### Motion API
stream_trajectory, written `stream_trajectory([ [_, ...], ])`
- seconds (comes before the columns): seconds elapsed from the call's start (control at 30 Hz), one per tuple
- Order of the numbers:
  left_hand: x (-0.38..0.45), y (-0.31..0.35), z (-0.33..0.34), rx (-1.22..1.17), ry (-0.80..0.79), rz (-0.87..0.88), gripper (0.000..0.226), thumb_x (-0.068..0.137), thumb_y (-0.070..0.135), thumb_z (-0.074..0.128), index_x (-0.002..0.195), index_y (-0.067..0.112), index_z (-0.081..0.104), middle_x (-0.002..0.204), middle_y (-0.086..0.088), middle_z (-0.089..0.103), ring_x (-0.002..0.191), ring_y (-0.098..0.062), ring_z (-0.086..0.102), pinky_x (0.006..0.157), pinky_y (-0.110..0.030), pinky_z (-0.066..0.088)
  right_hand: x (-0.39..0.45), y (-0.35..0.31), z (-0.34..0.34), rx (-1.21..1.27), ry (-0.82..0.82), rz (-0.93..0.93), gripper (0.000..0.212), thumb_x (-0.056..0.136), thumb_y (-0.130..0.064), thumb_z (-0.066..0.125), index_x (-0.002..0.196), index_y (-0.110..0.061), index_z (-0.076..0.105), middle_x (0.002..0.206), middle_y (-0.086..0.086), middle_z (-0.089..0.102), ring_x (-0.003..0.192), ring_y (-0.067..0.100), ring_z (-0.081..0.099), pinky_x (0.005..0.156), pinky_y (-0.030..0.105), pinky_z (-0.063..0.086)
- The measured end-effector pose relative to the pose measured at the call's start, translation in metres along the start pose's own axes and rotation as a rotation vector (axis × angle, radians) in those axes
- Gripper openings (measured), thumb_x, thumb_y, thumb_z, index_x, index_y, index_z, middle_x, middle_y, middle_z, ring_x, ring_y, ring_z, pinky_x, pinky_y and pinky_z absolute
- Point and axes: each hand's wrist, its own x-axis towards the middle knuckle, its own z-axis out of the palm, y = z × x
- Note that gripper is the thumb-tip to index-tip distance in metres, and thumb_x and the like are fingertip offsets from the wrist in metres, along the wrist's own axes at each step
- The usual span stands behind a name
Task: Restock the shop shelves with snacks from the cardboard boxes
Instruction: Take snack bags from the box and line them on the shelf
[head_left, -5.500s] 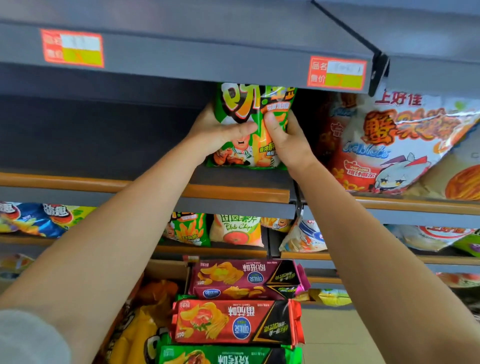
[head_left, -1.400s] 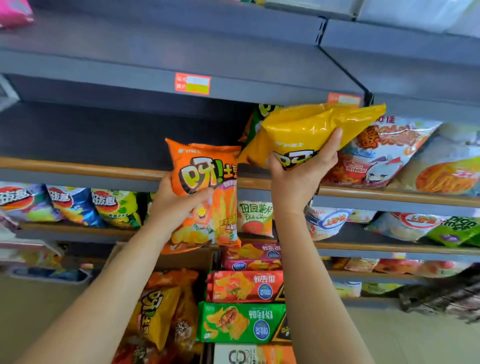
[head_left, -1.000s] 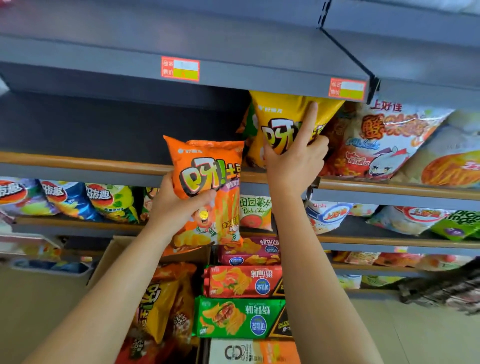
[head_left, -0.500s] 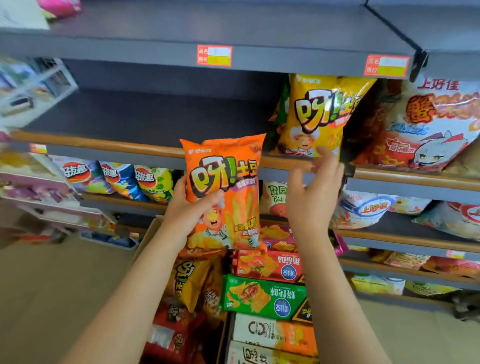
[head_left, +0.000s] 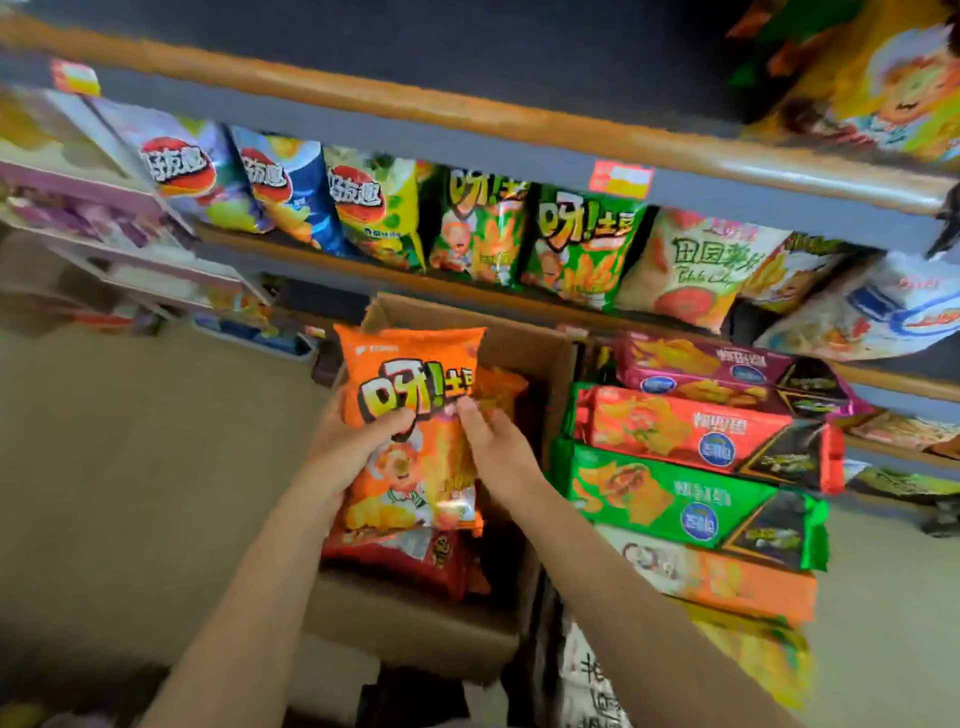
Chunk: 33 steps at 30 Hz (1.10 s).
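My left hand (head_left: 358, 447) grips an orange snack bag (head_left: 410, 395) from its left side and holds it upright over the open cardboard box (head_left: 415, 629). My right hand (head_left: 493, 441) is just right of that bag. Its fingers are fairly straight and lie against the bag's right edge and another orange bag (head_left: 501, 384) in the box. A red bag (head_left: 415, 561) lies lower in the box. On the upper shelf (head_left: 467, 111) at the top right stands a yellow bag (head_left: 883, 83).
Several snack bags (head_left: 483, 234) fill the middle shelf above the box. A stack of long biscuit packs (head_left: 696, 431) stands right of the box. A pink-white rack (head_left: 104, 218) is at the left, above beige floor (head_left: 156, 467).
The view has tipped down from the upper shelf to the box. Both hands have dropped, the left still holding the orange bag. The right hand has come to its right edge.
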Motion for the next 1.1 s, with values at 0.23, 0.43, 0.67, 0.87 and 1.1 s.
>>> stream_trajectory([
  [0.23,0.052,-0.038,-0.089,0.107,0.114,-0.034,0.038,0.073,0.019,0.087,0.103,0.032,0.067,0.093,0.015,0.076,0.086,-0.004,0.072,0.075,-0.029,0.055,0.092,0.074,0.075,-0.118,0.112,0.521,0.065,0.097,-0.045,0.055,0.149,-0.007,0.04,0.151,0.015,0.046,0.136,0.033,0.045,0.111,0.036,0.036],
  [0.43,0.073,-0.031,-0.112,0.071,0.053,-0.142,0.057,0.067,0.031,0.09,0.117,0.033,0.061,0.101,0.008,0.076,0.089,-0.014,0.074,0.078,-0.038,0.059,0.124,0.085,0.095,-0.105,0.188,0.574,0.08,0.08,-0.062,0.07,0.131,-0.003,0.058,0.127,0.013,0.065,0.108,0.033,0.064,0.093,0.042,0.051],
  [0.67,0.082,0.005,-0.111,-0.007,0.089,-0.04,0.061,0.072,0.022,0.087,0.124,0.026,0.055,0.102,0.01,0.073,0.087,-0.006,0.072,0.065,-0.026,0.057,0.062,-0.026,0.043,-0.236,0.358,0.01,0.014,0.094,-0.029,0.065,0.098,-0.016,0.062,0.097,-0.001,0.062,0.077,0.013,0.057,0.073,0.032,0.047],
  [0.87,0.092,0.044,-0.101,0.026,0.095,0.107,0.078,0.061,0.035,0.092,0.127,0.032,0.05,0.108,0.015,0.068,0.099,-0.006,0.067,0.089,-0.042,0.056,-0.009,-0.099,-0.02,-0.191,0.54,-0.368,0.013,0.095,-0.022,0.065,0.096,-0.031,0.054,0.079,-0.005,0.06,0.069,0.003,0.055,0.06,0.021,0.043],
  [1.1,0.068,0.079,-0.071,0.101,0.003,0.172,0.079,0.066,0.044,0.089,0.133,0.033,0.048,0.11,0.015,0.067,0.103,-0.01,0.065,0.072,-0.021,0.053,-0.069,-0.157,-0.088,0.357,0.688,-0.488,0.017,0.096,-0.035,0.06,0.085,-0.023,0.056,0.067,-0.007,0.049,0.058,0.006,0.045,0.055,0.026,0.038],
])
